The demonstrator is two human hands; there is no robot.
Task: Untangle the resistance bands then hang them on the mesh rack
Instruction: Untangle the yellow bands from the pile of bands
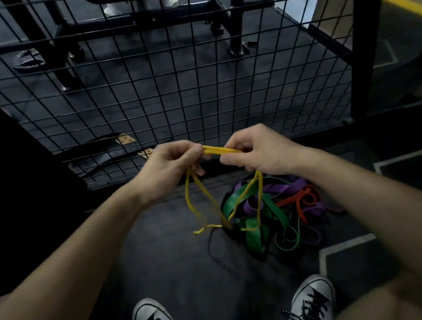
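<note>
Head view. The left hand (170,164) and right hand (254,152) each pinch the yellow band (220,150) with curled fingers, a short doubled length stretched between the two grips. Its loops hang to the floor (163,258), where the low end appears caught in the pile of bands (272,213), green, purple, orange and black, lying just before the mesh rack (169,85). Judged best practice: lift gently, follow the yellow strand to its crossing, and slip it free instead of pulling the knot tight.
</note>
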